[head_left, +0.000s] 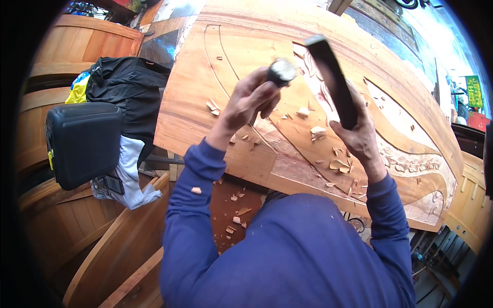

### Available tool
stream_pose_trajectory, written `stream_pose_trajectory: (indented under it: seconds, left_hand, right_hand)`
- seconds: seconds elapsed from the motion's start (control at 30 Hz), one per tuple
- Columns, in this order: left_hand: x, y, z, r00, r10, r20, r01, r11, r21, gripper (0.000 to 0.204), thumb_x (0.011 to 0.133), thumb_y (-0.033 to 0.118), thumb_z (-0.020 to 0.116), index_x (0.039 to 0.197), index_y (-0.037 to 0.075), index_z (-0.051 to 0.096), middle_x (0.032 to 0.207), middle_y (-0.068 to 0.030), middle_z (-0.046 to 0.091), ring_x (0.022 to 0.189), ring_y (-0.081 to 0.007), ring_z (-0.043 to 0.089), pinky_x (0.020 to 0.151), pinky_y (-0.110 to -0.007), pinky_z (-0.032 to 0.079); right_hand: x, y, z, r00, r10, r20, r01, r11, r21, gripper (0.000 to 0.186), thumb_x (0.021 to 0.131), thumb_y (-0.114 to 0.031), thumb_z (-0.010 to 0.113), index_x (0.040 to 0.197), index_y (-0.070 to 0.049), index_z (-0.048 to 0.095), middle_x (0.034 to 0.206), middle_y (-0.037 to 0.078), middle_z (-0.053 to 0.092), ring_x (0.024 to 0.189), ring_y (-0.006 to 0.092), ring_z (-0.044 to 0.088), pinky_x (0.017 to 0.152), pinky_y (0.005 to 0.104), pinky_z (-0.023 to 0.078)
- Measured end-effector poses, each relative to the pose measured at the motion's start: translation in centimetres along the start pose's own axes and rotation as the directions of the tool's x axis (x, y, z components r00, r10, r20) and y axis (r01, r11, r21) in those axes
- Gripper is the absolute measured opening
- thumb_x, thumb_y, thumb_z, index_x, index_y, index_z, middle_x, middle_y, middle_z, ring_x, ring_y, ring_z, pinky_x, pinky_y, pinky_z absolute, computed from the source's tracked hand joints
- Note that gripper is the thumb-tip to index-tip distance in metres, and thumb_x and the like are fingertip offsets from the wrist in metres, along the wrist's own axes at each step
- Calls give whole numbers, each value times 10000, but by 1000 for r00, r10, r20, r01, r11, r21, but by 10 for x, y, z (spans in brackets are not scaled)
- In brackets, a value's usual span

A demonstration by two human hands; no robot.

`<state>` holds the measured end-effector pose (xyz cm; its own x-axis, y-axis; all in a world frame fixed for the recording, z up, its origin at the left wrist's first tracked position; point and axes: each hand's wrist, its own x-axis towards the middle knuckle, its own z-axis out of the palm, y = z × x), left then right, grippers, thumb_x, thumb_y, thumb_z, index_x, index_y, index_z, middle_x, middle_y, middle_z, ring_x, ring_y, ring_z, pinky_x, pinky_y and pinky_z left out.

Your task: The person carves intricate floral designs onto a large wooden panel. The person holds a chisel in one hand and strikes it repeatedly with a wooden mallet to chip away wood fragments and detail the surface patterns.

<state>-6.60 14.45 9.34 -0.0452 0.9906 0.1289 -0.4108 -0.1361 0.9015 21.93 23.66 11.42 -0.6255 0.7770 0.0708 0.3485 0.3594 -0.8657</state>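
Note:
My left hand (250, 98) is closed round a chisel (282, 71), held above the wooden panel (190, 102). Only the dark handle with its pale, battered butt end shows; the blade is hidden behind the hand. In my right hand (361, 134) is a long, dark, rectangular mallet-like block (335, 77), gripped near its lower end and tilted up to the left, slightly blurred. Block and chisel are apart. Carved into the panel are curved bands and a leafy relief (411, 163). Wood chips (340, 165) lie scattered beneath my hands.
To the left, a black hard case (84, 143) stands by a black cloth (126, 82) and a white cloth (131, 174). Panelled wooden doors (97, 38) lean behind them. More chips (236, 219) litter the reddish floor below the panel's near edge.

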Motion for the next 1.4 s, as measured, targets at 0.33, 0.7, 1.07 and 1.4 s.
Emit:
stream_pose_trajectory:
  seconds: [0.33,0.7,1.07,1.4]
  left_hand:
    - [-64,-13,-1,915,264,-305,-314,941,-128,698,943,527,724,1292,-57,567,833,-136,622,632,-171,574,532,-287,471]
    - [-54,23,28,812,176,-557,399,530,748,266,934,98,781,1184,15,741,946,0,749,828,-78,679,766,-267,561]
    - [-125,-24,146,861,-389,-327,302,-125,945,980,753,115,823,1619,289,398,1617,-353,324,992,-457,734,862,-465,622]
    - [-176,-41,187,881,-348,-320,289,-138,947,934,791,194,845,1612,265,404,1589,-355,368,976,-463,732,824,-485,626]
  right_hand:
    - [-124,82,-48,812,316,-491,-196,940,279,884,844,33,780,1595,-100,334,1217,72,609,1024,157,624,884,310,541]
    - [-124,98,-79,710,576,-405,-153,687,710,547,877,-62,723,1355,-88,459,1035,106,647,783,182,683,650,314,589]
    - [-132,108,-79,786,479,-390,-16,647,762,606,862,-66,733,1387,-87,431,1054,117,645,777,194,686,645,330,596]
    - [-135,107,-79,787,433,-439,43,671,740,598,864,-56,747,1380,-87,446,958,87,645,744,183,688,636,331,597]
